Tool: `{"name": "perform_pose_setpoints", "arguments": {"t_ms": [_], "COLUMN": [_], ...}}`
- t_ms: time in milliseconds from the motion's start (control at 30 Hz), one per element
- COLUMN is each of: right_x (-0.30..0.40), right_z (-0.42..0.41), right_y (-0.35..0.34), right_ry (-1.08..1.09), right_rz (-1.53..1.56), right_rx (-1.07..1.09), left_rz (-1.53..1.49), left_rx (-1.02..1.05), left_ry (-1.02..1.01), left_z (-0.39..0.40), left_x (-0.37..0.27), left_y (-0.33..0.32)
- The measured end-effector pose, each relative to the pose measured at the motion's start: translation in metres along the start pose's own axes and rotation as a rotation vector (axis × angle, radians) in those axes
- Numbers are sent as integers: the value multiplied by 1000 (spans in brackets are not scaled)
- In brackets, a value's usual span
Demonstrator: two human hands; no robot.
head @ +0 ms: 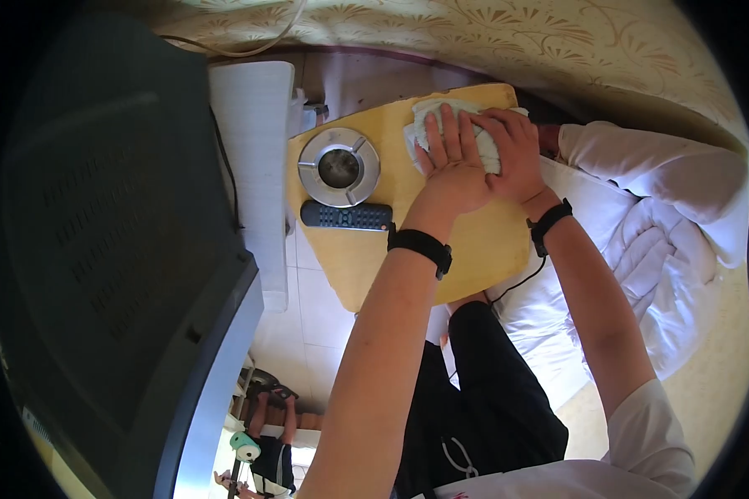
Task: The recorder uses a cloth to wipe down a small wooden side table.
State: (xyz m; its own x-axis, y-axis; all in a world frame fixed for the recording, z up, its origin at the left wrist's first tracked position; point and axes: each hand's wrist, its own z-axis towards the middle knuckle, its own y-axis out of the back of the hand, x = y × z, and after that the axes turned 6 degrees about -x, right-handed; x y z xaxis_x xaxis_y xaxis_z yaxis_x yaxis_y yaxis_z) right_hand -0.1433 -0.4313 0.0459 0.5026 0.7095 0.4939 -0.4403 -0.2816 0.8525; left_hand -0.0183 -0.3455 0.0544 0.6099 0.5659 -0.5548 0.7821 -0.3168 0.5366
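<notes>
Both bare hands rest on a pale folded cloth near the far edge of a yellow wooden tabletop. My left hand lies palm down on the cloth with its fingers spread. Beside it my right hand presses on the cloth's right side, its fingers bent and its underside hidden. A round metal ashtray with dark contents sits to the left of the hands. Just below it, a black remote control lies on the tabletop. Each wrist wears a black band.
A large dark television casing fills the left side, next to a white panel. White bedding lies at the right, by a pale armrest-like cushion. Patterned curtain fabric hangs behind. Another person is at the lower left.
</notes>
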Motion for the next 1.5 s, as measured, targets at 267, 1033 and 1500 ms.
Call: {"name": "perform_pose_setpoints", "arguments": {"t_ms": [267, 1033, 1500], "right_x": [-4, -25, -21], "right_z": [3, 8, -5], "right_y": [1, -7, -4], "right_ry": [25, -18, -236], "right_rz": [-13, -40, -34], "right_rx": [3, -145, -223], "left_rz": [-7, 65, 118], "left_rx": [23, 61, -165], "left_ry": [11, -78, -271], "left_z": [3, 35, 46], "left_x": [-3, -17, -19], "left_y": [3, 18, 6]}}
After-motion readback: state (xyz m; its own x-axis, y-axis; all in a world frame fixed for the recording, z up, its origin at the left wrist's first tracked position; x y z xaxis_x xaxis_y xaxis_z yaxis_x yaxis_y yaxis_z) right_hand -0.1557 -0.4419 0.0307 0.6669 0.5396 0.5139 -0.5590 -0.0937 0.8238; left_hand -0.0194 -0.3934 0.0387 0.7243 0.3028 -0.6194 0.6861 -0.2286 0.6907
